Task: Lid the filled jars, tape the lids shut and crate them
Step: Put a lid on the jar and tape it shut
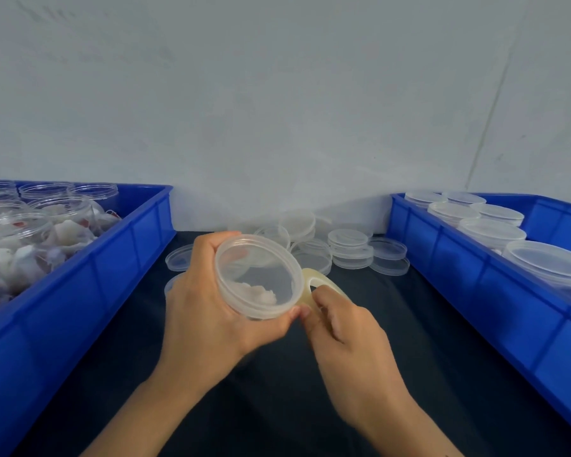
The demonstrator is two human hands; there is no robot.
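My left hand (208, 308) grips a clear plastic jar (259, 277) with its lid on, tilted so the lid faces me; pale contents show inside. My right hand (343, 328) holds a yellowish roll of clear tape (314, 282) against the jar's right rim, its fingers pinching at the lid's edge beside my left thumb. Both hands are over the black table (310, 407), in the middle of the view.
A blue crate (119, 258) on the left holds several open filled jars (30, 232). A blue crate (459, 268) on the right holds several lidded jars (491, 230). Loose clear lids (346, 249) lie piled at the table's back, against the white wall.
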